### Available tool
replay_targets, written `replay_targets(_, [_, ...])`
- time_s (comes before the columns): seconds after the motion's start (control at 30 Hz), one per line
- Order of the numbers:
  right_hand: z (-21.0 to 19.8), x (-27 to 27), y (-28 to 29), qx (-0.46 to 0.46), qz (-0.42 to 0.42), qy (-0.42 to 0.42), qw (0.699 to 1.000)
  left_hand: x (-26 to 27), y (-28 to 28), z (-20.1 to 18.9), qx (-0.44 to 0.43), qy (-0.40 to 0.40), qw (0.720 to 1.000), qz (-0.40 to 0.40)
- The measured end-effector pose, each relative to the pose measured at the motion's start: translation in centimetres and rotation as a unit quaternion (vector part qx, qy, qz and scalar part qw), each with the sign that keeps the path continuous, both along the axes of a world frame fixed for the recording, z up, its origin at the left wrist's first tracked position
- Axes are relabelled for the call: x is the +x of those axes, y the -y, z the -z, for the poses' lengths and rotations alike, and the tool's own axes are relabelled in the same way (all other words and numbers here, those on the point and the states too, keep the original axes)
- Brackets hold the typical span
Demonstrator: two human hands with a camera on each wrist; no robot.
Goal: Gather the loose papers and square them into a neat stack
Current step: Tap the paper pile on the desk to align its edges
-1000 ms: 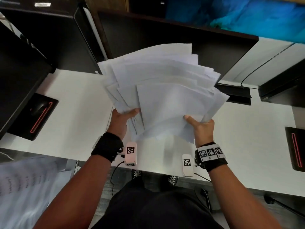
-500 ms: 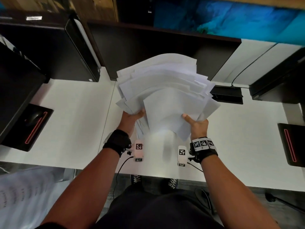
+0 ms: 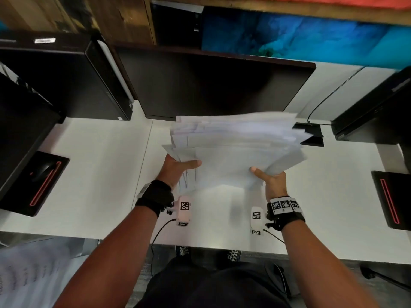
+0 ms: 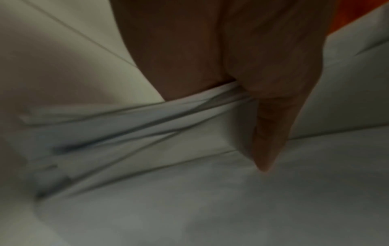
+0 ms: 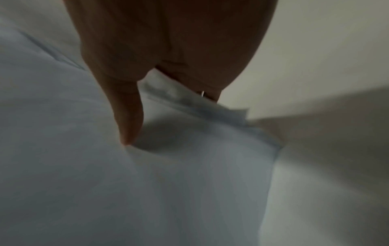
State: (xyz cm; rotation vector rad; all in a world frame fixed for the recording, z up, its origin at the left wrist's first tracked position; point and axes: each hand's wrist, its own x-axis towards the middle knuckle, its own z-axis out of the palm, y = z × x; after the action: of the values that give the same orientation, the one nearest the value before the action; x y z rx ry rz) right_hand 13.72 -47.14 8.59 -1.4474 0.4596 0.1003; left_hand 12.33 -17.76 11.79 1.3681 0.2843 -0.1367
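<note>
Both hands clamp one splayed bundle: your left hand [image 3: 175, 168] and right hand [image 3: 272, 181] pinch the papers [image 3: 235, 152] above the surface [image 3: 100, 174], before the monitor [image 3: 213, 85]. Gathering looks done; squaring remains.

An office: a long white desk [image 3: 93, 174] runs across the frame, with a dark monitor [image 3: 211, 85] at upper centre, a black computer tower [image 3: 66, 81] at upper left, and a mouse [image 3: 42, 172] on a black pad [image 3: 20, 196] at the left edge.
</note>
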Motion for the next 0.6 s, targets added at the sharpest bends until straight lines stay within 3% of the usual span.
replay_targets(0.23, [3.0,2.2,1.7,-0.112,-0.083,-0.058,0.989,0.5,0.0,0.4,0.01,-0.012,0.998,0.063])
replay_targets(0.4, [-0.2,2.4,0.4,-0.088,-0.105,-0.044,0.99,0.9,0.7,0.4,0.01,-0.008,0.998,0.058])
replay_targets(0.6, [-0.9,2.0,-0.6,-0.035,-0.077,-0.016,0.996,0.9,1.0,0.9,0.031,-0.019,0.999,0.002])
